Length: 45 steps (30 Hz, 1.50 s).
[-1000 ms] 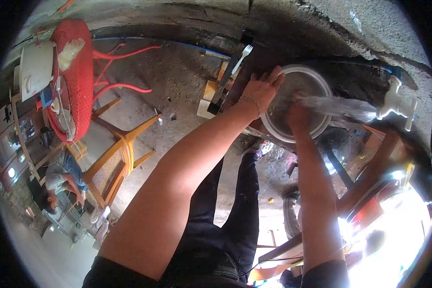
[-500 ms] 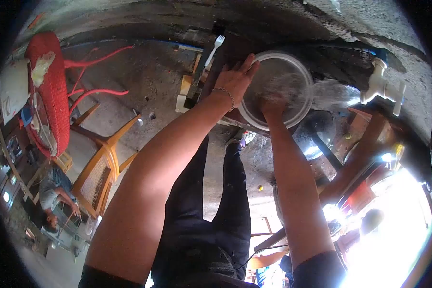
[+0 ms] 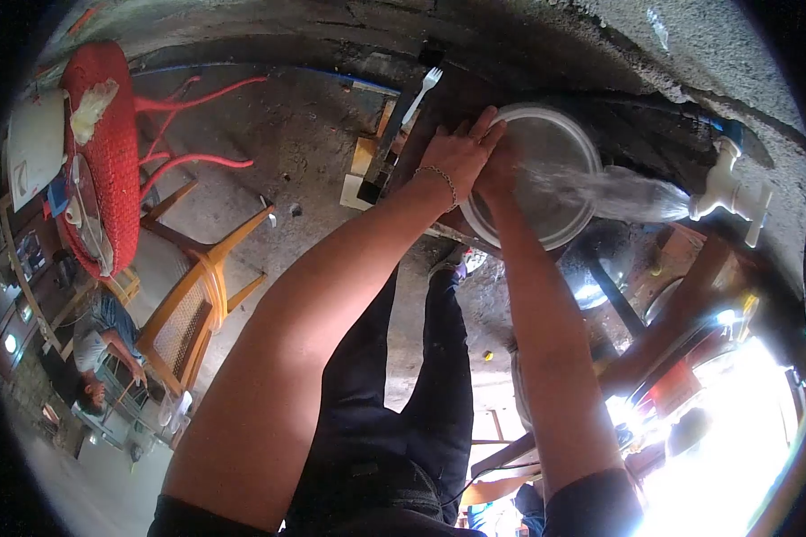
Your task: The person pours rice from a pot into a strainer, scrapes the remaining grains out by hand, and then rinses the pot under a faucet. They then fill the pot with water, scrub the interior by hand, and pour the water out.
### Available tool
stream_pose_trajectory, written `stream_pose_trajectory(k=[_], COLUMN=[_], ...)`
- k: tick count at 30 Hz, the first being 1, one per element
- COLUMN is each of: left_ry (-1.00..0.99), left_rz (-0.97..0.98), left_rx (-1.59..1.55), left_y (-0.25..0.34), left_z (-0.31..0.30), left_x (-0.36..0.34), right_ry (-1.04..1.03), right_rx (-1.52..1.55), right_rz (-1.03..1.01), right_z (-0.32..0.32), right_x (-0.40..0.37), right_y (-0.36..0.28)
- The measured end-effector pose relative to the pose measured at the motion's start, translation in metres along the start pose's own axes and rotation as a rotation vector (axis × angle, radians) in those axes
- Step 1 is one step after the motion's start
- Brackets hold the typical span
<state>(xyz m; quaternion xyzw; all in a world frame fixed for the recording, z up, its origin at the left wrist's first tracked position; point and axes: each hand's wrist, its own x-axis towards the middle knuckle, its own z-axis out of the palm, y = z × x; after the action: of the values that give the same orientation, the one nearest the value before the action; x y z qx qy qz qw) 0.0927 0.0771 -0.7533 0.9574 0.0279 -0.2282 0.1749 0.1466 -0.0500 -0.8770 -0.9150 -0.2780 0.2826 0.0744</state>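
A round, see-through plastic tub with a pale rim faces me, and water from the white tap pours into it. My left hand, with a bracelet at the wrist, grips the tub's left rim, fingers over the edge and thumb out of sight. Inside the tub, against its left wall, is my right hand; its fingers are blurred and partly hidden behind the left one. A white plastic fork lies beyond my left hand on a dark surface.
A red woven stool and a wooden chair lie to the left, with a seated person beyond. A dark metal pan sits below the tap. Rough concrete wall runs along the top.
My right hand has moved from the tub's middle to its left wall, beside my left hand. The view has shifted slightly; the water still runs.
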Motion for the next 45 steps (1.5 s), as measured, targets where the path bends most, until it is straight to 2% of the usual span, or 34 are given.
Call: stream_pose_trajectory(k=[1, 3, 5, 7, 9, 11, 16, 19, 22, 24, 25, 26, 28, 31, 33, 36, 37, 39, 40, 42, 43, 44, 45], left_ry=[0.021, 0.067, 0.064, 0.050, 0.031, 0.007, 0.051, 0.104, 0.096, 0.020, 0.047, 0.076, 0.081, 0.048, 0.089, 0.000, 0.080, 0.245, 0.166, 0.005, 0.053, 0.263, 0.349], left_rz=[0.005, 0.018, 0.016, 0.007, 0.000, -0.006, -0.009, 0.010, -0.005, -0.013, -0.009, 0.000, 0.017, 0.002, -0.013, 0.011, 0.031, 0.064, 0.037, 0.000, 0.003, 0.064, 0.133], left_rx=[0.001, 0.004, 0.025, 0.025, 0.004, -0.017, -0.005, -0.001, -0.001, -0.004, 0.010, 0.022, 0.010, 0.001, 0.046, 0.000, 0.004, 0.013, -0.018, -0.089, -0.122, -0.182, -0.294], left_y=[-0.001, -0.002, -0.001, 0.000, 0.001, 0.002, 0.002, 0.000, 0.001, 0.001, -0.002, -0.004, -0.003, -0.008, -0.008, -0.008, -0.007, -0.009, -0.007, -0.003, -0.009, -0.022, -0.025], left_z=[0.005, 0.012, 0.012, 0.011, 0.010, 0.005, 0.012, 0.021, 0.021, 0.006, 0.011, 0.015, 0.017, 0.008, 0.011, 0.002, 0.013, 0.037, 0.024, 0.003, 0.026, 0.062, 0.062], left_x=[0.000, 0.001, 0.001, 0.000, 0.000, 0.000, -0.002, 0.002, 0.001, -0.001, -0.001, 0.003, 0.006, 0.005, 0.008, 0.006, 0.007, 0.008, 0.006, -0.002, 0.004, 0.009, 0.010], right_ry=[-0.044, 0.170, 0.292, 0.323, 0.143, -0.017, -0.372, -0.277, -0.341, -0.010, 0.157, 0.207, 0.306, 0.055, -0.017, 0.090, 0.168, 0.060, 0.004, -0.019, -0.026, -0.093, -0.162], right_rx=[-0.164, -0.009, -0.023, -0.204, 0.019, 0.061, -0.256, -0.160, -0.271, -0.256, -0.247, -0.205, -0.129, -0.382, -0.285, -0.064, 0.021, -0.025, -0.049, 0.096, 0.160, 0.140, 0.111], right_rz=[0.005, 0.051, 0.065, 0.048, 0.057, 0.042, -0.054, -0.032, 0.067, -0.086, -0.155, -0.067, 0.110, 0.069, -0.090, -0.198, -0.215, -0.314, -0.363, -0.386, -0.373, -0.270, -0.132], right_z=[0.002, 0.032, 0.041, 0.032, 0.025, 0.014, 0.013, 0.013, -0.015, 0.010, 0.013, 0.019, -0.007, -0.012, -0.001, -0.009, -0.017, -0.011, -0.005, 0.006, 0.007, 0.014, 0.007], right_x=[0.007, 0.008, 0.006, -0.010, -0.033, -0.050, -0.073, -0.080, -0.078, -0.075, -0.075, -0.069, -0.043, 0.002, 0.018, -0.001, -0.011, -0.022, -0.029, -0.048, -0.060, -0.069, -0.080], right_y=[0.003, 0.041, 0.062, 0.063, 0.054, 0.052, 0.056, 0.080, 0.084, 0.130, 0.134, 0.135, 0.106, 0.085, 0.065, 0.045, 0.038, 0.040, 0.042, 0.047, 0.050, 0.053, 0.057])
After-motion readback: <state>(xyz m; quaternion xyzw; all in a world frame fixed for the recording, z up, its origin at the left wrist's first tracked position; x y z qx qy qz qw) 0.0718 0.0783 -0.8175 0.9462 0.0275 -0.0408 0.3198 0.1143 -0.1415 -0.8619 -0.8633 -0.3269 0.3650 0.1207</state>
